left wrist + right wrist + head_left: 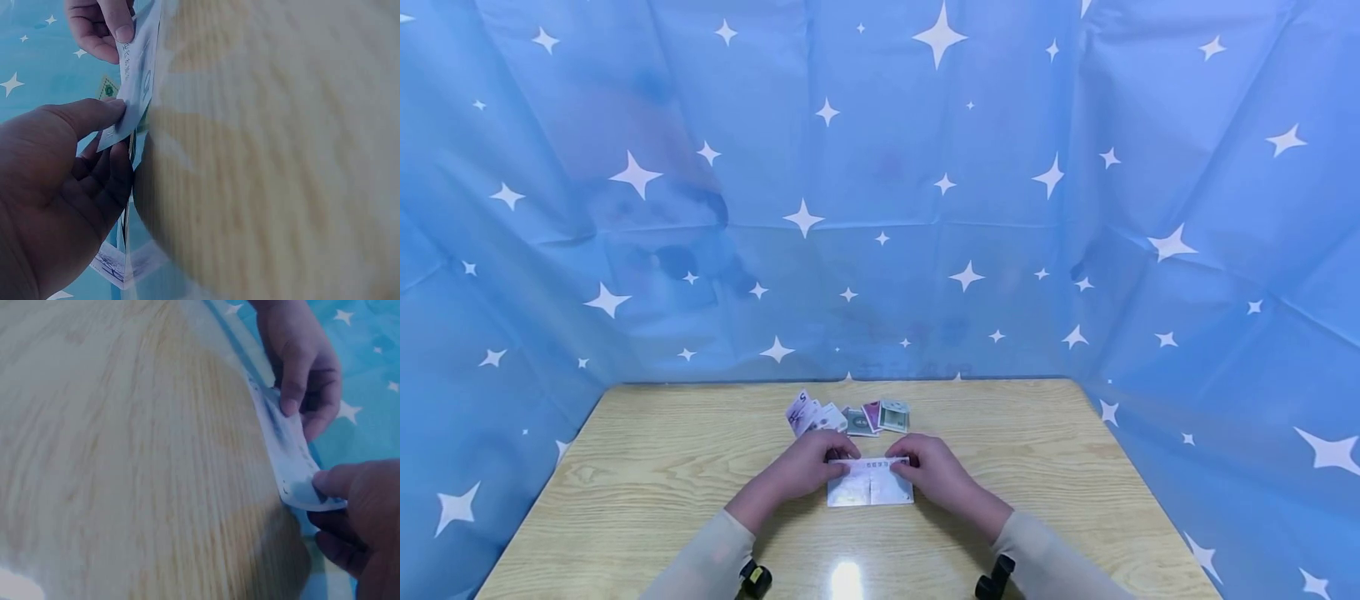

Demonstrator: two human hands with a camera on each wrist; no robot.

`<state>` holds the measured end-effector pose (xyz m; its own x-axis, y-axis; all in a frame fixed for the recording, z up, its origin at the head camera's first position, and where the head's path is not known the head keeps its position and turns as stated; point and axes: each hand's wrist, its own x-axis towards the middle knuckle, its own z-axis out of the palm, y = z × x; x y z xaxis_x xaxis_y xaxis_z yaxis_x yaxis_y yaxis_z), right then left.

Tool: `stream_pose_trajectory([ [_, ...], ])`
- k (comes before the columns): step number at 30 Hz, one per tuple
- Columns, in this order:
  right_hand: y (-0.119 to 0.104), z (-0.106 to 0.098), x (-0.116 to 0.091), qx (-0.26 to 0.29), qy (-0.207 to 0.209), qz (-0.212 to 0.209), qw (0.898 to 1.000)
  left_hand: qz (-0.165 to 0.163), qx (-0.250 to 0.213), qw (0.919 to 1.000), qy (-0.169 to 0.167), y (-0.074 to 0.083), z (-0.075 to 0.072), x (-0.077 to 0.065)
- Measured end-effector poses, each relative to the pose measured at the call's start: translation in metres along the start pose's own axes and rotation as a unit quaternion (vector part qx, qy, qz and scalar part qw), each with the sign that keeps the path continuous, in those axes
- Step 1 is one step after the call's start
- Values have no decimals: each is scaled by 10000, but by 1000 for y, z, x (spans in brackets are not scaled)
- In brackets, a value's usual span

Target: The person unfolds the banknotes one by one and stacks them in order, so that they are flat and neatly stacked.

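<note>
A pale banknote [871, 490] with a crease down its middle is held upright-ish over the wooden table, in front of my body. My left hand [808, 465] pinches its left end, thumb on the near face and fingers behind. At the other end my right hand [936, 473] has the same pinch. In the left wrist view the banknote [139, 75] bends slightly between both thumbs. The right wrist view has the banknote [281, 440] close over the table, its lower edge facing the wood.
Beyond my hands lie several other banknotes: purple ones [808, 410] fanned at the left, a grey-green one [857, 423], a magenta one [871, 412] and a folded green one [894, 416]. A blue star-patterned curtain [880, 317] surrounds the wooden table [647, 483].
</note>
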<state>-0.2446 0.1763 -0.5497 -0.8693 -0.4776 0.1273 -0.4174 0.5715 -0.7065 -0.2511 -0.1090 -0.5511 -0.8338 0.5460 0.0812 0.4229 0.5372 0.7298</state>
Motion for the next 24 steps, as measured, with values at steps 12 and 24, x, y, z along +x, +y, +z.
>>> stream_pose_trajectory([
  [12,7,4,3,-439,-56,-190,9988,77,490,9987,-105,0,1,4],
  [24,6,1,4,-740,-130,-87,9971,253,954,9951,-42,-2,2,4],
])
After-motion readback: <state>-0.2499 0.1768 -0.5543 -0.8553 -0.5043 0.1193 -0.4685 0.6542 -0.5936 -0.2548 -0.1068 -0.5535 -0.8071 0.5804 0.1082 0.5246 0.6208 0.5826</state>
